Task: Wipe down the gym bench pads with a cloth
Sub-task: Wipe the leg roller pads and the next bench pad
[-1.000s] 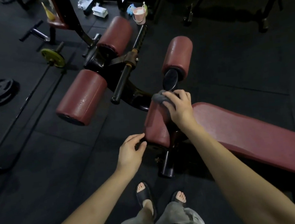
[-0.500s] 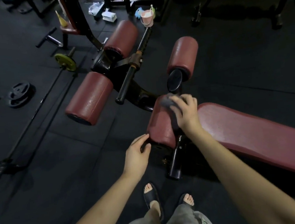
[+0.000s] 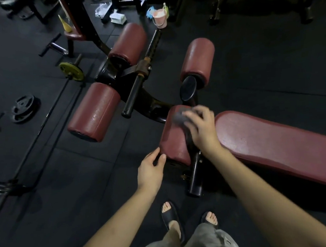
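Observation:
A dark red roller pad (image 3: 174,140) sits at the near end of the gym bench. My right hand (image 3: 202,129) grips a grey cloth (image 3: 179,117) and presses it on the top of this roller. My left hand (image 3: 151,171) touches the roller's near end with thumb and fingertips, holding nothing. The long red bench pad (image 3: 277,143) stretches away to the right. Three more red rollers stand beyond: one at left (image 3: 94,112), one at the back (image 3: 128,44), one at right (image 3: 198,59).
A black frame with a bar (image 3: 136,86) joins the rollers. A barbell with a yellow plate (image 3: 71,71) and black weight plates (image 3: 23,109) lie on the floor at left. A pink bucket (image 3: 159,16) and boxes sit at the back. My feet (image 3: 171,218) stand close to the bench leg.
My right hand with the cloth has shifted a little along the top of the roller. My left hand has moved up to touch the roller's end.

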Demonstrator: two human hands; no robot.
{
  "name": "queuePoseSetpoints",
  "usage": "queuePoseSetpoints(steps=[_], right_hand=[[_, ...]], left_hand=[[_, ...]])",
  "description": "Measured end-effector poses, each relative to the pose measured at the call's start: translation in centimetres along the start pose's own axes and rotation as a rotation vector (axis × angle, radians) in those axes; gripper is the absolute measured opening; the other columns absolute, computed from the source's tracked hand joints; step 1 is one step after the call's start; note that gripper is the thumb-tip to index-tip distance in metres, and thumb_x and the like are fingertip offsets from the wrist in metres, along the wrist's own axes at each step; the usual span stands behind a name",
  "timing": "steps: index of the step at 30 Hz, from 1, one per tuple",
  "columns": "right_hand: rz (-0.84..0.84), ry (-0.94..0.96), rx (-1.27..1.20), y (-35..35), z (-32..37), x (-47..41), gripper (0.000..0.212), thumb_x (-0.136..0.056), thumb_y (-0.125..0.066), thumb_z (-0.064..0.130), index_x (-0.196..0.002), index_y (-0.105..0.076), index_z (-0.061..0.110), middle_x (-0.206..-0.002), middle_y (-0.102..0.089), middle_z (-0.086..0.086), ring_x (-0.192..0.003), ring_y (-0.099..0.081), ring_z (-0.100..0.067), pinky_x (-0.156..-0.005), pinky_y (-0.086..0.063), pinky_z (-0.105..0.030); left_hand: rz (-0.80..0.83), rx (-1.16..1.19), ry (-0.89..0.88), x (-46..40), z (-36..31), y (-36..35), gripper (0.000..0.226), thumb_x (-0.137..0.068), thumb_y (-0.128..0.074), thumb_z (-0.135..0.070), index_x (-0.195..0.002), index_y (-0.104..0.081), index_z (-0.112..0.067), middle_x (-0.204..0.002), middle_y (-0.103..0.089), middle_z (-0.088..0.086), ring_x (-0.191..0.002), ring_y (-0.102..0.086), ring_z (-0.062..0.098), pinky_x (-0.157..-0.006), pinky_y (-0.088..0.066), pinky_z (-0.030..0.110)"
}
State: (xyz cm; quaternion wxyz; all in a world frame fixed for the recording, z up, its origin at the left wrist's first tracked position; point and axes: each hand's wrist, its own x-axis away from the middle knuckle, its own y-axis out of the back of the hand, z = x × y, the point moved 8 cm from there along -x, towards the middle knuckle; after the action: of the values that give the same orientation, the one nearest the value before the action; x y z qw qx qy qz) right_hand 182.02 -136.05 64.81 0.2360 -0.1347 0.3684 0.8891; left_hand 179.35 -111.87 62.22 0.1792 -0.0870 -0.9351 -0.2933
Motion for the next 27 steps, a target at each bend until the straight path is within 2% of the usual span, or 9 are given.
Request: queuePoseSetpoints(steps=[3,5,7,9,12,14,20,24,27], right_hand=[[0.016,-0.123,-0.007,-0.5,-1.4,-4.1,0.029,-0.101,-0.065,0.02,-0.129,-0.07,0.016,-0.125,-0.058,-0.01,-0.114,-0.048,-0.033,-0.102,-0.045,-0.044],[0.028,-0.069,0.016,-0.5,-0.1,-3.0,0.028,-0.1,-0.066,0.018,-0.128,-0.071,0.016,-0.121,-0.06,-0.009,-0.111,-0.048,-0.032,-0.099,-0.044,-0.039],[0.033,0.037,0.019,-0.4,1.8,0.6,0.029,-0.098,-0.067,0.016,-0.126,-0.072,0.016,-0.12,-0.062,-0.008,-0.108,-0.052,-0.032,-0.096,-0.036,-0.027],[0.076,0.112,-0.027,-0.4,3.8,5.7,0.03,-0.098,-0.064,0.018,-0.127,-0.072,0.016,-0.123,-0.062,-0.009,-0.11,-0.05,-0.029,-0.1,-0.03,-0.021],[0.12,0.172,-0.051,-0.2,4.9,8.5,0.029,-0.101,-0.059,0.023,-0.127,-0.072,0.017,-0.126,-0.061,-0.008,-0.113,-0.046,-0.027,-0.104,-0.035,-0.025],[0.095,0.181,-0.011,-0.4,3.4,5.4,0.029,-0.099,-0.06,0.022,-0.123,-0.074,0.015,-0.123,-0.063,-0.009,-0.109,-0.049,-0.032,-0.098,-0.042,-0.033],[0.001,-0.093,0.037,-0.4,-1.3,-3.5,0.028,-0.101,-0.065,0.022,-0.128,-0.071,0.016,-0.123,-0.062,-0.01,-0.107,-0.048,-0.035,-0.096,-0.046,-0.043],[0.004,-0.04,0.019,0.1,0.8,1.8,0.033,-0.096,-0.071,0.013,-0.128,-0.071,0.019,-0.121,-0.061,-0.007,-0.104,-0.05,-0.029,-0.092,-0.039,-0.03],[0.057,0.045,-0.068,0.3,4.0,8.8,0.036,-0.097,-0.065,0.018,-0.132,-0.066,0.024,-0.128,-0.058,-0.006,-0.112,-0.043,-0.02,-0.102,-0.031,-0.019]], left_hand=[[0.047,0.106,0.087,0.0,0.5,-0.3,0.046,-0.103,-0.06,-0.035,-0.148,-0.053,-0.027,-0.151,-0.052,-0.007,-0.139,-0.045,0.008,-0.119,-0.034,0.029],[0.058,0.185,0.12,0.0,0.6,-0.5,0.048,-0.104,-0.059,-0.034,-0.149,-0.051,-0.024,-0.148,-0.053,-0.009,-0.137,-0.045,0.005,-0.117,-0.033,0.026],[0.064,0.217,0.124,0.2,0.4,-0.6,0.047,-0.103,-0.061,-0.037,-0.148,-0.053,-0.025,-0.143,-0.054,-0.015,-0.133,-0.046,0.001,-0.115,-0.034,0.025],[0.073,0.235,0.121,0.0,0.6,-0.8,0.039,-0.103,-0.061,-0.03,-0.143,-0.059,-0.028,-0.138,-0.062,-0.017,-0.128,-0.053,-0.003,-0.114,-0.039,0.024],[0.083,0.242,0.121,-0.1,0.5,-0.9,0.035,-0.103,-0.059,-0.015,-0.134,-0.066,-0.031,-0.121,-0.071,-0.021,-0.117,-0.061,-0.008,-0.103,-0.045,0.014],[0.066,0.245,0.115,-0.2,0.4,-0.8,0.036,-0.103,-0.062,-0.023,-0.139,-0.062,-0.027,-0.13,-0.065,-0.021,-0.126,-0.057,-0.003,-0.104,-0.041,0.014],[0.065,0.248,0.165,-0.2,1.1,-0.6,0.049,-0.101,-0.064,-0.036,-0.147,-0.054,-0.024,-0.144,-0.057,-0.008,-0.132,-0.049,0.004,-0.11,-0.036,0.022],[0.055,0.25,0.167,-0.3,1.3,-0.7,0.047,-0.102,-0.063,-0.035,-0.147,-0.055,-0.024,-0.142,-0.057,-0.011,-0.131,-0.049,0.003,-0.113,-0.036,0.024],[0.075,0.284,0.184,-0.6,1.2,-1.0,0.041,-0.105,-0.059,-0.027,-0.145,-0.056,-0.024,-0.138,-0.063,-0.008,-0.128,-0.055,0.005,-0.118,-0.039,0.034]])
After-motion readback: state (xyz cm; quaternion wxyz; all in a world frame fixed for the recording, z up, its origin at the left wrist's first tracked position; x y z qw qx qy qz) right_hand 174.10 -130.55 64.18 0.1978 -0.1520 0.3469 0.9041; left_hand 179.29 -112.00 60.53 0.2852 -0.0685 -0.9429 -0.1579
